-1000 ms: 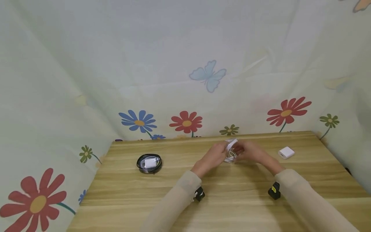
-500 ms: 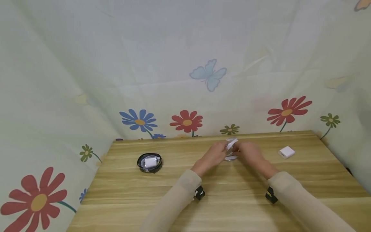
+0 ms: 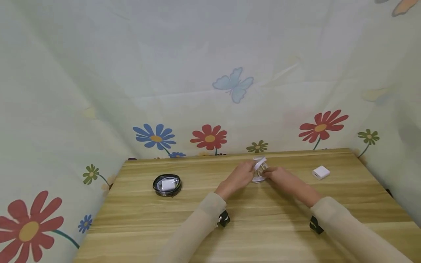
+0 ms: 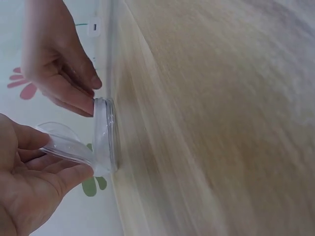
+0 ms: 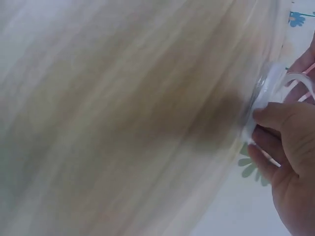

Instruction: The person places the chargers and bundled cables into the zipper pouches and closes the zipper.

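Note:
A small round clear zip case [image 3: 258,179] with a white edge lies near the table's back edge, its lid raised. In the left wrist view, my left hand [image 4: 37,172] pinches the transparent lid [image 4: 64,145] between thumb and fingers. My right hand [image 3: 281,178] is at the other side of the case, thumb and fingertips gripping its rim [image 5: 266,91]. A pale coiled cable [image 3: 261,170] shows inside the case in the head view, partly covered by the right fingertips. Both hands work close over the tabletop.
To the left sits a black-edged round clear case [image 3: 167,193] with a white block inside. A white charger plug [image 3: 320,172] lies to the right on the wooden table [image 3: 197,233]. Behind the table hangs a flower-printed curtain [image 3: 184,91].
My right hand has shifted from over the case's contents to its right side, fingers closing on the rim. The left hand keeps its hold on the lid. The head view has turned slightly.

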Available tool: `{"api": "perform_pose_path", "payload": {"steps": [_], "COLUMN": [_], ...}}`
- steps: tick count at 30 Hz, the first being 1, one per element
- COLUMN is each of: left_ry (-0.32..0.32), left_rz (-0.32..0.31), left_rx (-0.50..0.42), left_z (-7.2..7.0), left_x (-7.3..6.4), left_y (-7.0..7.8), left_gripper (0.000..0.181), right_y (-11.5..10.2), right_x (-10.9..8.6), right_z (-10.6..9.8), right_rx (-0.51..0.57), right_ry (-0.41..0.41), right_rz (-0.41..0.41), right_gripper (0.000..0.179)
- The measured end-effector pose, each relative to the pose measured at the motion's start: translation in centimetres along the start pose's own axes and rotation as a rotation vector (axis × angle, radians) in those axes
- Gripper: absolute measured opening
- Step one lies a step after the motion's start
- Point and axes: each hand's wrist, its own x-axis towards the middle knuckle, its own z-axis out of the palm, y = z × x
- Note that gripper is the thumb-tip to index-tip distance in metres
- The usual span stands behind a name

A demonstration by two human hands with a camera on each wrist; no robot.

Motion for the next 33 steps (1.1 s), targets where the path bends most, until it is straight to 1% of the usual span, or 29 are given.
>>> {"api": "perform_pose_path", "payload": {"steps": [1, 4, 6, 8, 11, 14, 18, 23, 26, 30, 33], "left_ry": [0.002, 0.014, 0.02, 0.022, 0.018, 0.01, -0.004, -0.006, 0.001, 0.003, 0.0], "left_rz": [0.005, 0.022, 0.029, 0.031, 0.024, 0.018, 0.033, 0.051, 0.057, 0.06, 0.057], "left_rx": [0.001, 0.01, 0.008, -0.001, -0.003, 0.009, 0.043, 0.056, 0.058, 0.056, 0.053], "left_z": [0.0, 0.0, 0.1, 0.1, 0.1, 0.1, 0.0, 0.0, 0.1, 0.1, 0.2], "left_x": [0.0, -0.1, -0.1, -0.1, 0.0, 0.0, -0.2, -0.3, -0.3, -0.2, -0.2], "left_y": [-0.1, -0.2, -0.2, -0.2, -0.2, -0.3, -0.3, -0.2, -0.3, -0.3, -0.4], "left_gripper": [0.04, 0.038, 0.036, 0.035, 0.036, 0.037, 0.037, 0.037, 0.036, 0.036, 0.036], "right_y": [-0.1, -0.2, 0.0, 0.5, 1.6, 3.0, 4.6, 6.5, 7.5, 8.5, 8.9], "right_x": [0.0, -0.3, -0.8, -1.4, -2.7, -4.0, -5.7, -8.0, -9.4, -10.7, -11.5], "right_z": [0.0, -0.4, -1.0, -1.9, -3.2, -4.4, -5.5, -6.3, -6.8, -7.2, -7.3], "right_rx": [-0.023, -0.024, 0.011, 0.055, 0.058, 0.025, -0.009, 0.004, -0.012, -0.043, -0.049], "right_ry": [-0.009, -0.029, -0.029, -0.022, 0.01, 0.021, -0.01, -0.06, -0.081, -0.091, -0.13], "right_rz": [-0.006, -0.024, -0.011, 0.03, 0.094, 0.156, 0.254, 0.343, 0.354, 0.325, 0.343], "right_gripper": [0.019, 0.021, 0.023, 0.024, 0.021, 0.018, 0.015, 0.018, 0.026, 0.038, 0.042]}}
